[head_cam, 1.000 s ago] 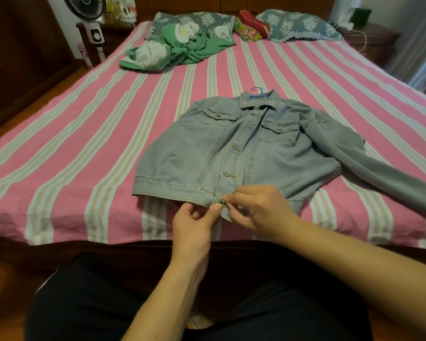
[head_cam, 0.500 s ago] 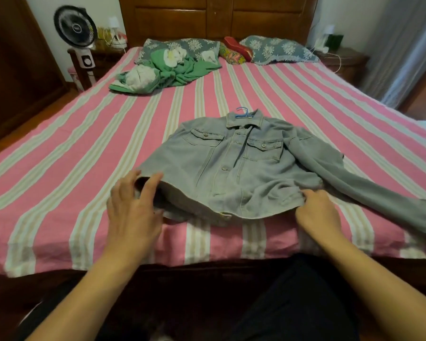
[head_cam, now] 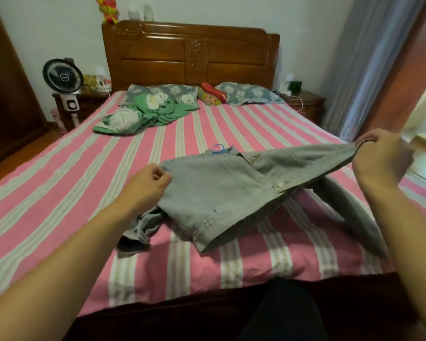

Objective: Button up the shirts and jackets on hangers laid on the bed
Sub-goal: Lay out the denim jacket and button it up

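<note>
Both hands have lifted the denim jacket [head_cam: 221,193] off the bed [head_cam: 59,183] since half a second ago — it was lying flat, and now hangs stretched across the middle of the frame. Left hand [head_cam: 149,184] pinches one edge at centre; right hand [head_cam: 379,156] grips the other at the right edge, fingers curled round the cloth. Its blue hanger [head_cam: 219,148] shows at the collar. Buttoning looks finished — probably it is being moved aside.
</note>
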`<state>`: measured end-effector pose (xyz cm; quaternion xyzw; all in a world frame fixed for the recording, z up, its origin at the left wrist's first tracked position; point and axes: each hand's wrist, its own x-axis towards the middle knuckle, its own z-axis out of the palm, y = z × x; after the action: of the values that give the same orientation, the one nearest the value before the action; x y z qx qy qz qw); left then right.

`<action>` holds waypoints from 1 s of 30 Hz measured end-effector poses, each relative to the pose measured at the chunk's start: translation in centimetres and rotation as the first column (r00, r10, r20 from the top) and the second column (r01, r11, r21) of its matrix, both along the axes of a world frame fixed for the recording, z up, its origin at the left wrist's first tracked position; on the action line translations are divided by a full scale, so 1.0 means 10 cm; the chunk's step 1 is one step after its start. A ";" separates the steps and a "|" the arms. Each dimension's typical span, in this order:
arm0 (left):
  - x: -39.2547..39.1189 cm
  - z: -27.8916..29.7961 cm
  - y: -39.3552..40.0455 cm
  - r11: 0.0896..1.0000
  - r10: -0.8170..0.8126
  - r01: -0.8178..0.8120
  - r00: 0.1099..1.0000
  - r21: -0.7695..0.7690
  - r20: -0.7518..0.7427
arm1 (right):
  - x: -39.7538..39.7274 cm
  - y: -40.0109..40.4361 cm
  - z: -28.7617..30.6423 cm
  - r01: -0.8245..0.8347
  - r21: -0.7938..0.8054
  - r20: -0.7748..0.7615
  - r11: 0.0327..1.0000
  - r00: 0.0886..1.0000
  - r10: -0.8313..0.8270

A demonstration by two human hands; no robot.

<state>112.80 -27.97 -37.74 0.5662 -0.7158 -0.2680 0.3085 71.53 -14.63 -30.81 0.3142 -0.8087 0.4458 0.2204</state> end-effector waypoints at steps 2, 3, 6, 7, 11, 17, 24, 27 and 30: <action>-0.06 -0.30 0.05 0.998 -0.041 0.022 0.944 0.060 0.328 | -0.30 0.20 -0.36 0.096 0.343 -0.077 0.934 0.994 -0.073; -0.03 -0.48 0.07 0.997 -0.041 0.008 0.880 0.072 0.472 | -0.40 0.28 -0.58 0.127 0.566 -0.100 0.814 0.991 -0.085; 0.25 -0.88 0.19 0.985 0.054 -0.142 0.781 0.094 0.623 | -0.37 0.36 -1.05 0.088 0.926 -0.083 0.368 0.996 -0.027; 0.37 -0.97 0.21 0.972 0.104 -0.210 0.782 0.103 0.614 | -0.27 0.30 -1.12 0.063 0.949 -0.077 0.308 0.997 0.031; 0.83 -1.04 0.21 0.883 0.219 -0.402 0.809 0.242 0.545 | 0.51 -0.18 -1.26 -0.358 0.866 0.186 0.350 0.879 0.439; 1.05 -0.74 0.10 0.911 0.401 -0.326 0.838 0.251 -0.369 | 1.81 -0.46 -1.73 -0.669 0.725 0.375 0.166 0.585 0.719; 0.74 0.14 0.39 0.936 0.194 0.175 0.467 0.305 -0.863 | 1.20 -0.66 -1.38 -0.556 0.411 -0.169 0.723 0.732 0.659; 0.59 0.01 0.55 0.819 0.302 0.308 0.485 0.484 -0.821 | 0.36 -0.54 -0.87 -0.291 0.314 -0.155 0.904 0.923 0.351; 0.40 -0.42 0.86 0.660 0.196 0.287 0.826 0.694 -0.528 | -0.01 -0.33 -0.92 0.120 0.650 -0.444 0.751 0.861 0.247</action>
<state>116.83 -19.35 -41.97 0.5179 -0.4314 -0.6999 0.2362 71.46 -17.97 -40.05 0.5047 -0.8145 0.0424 0.2829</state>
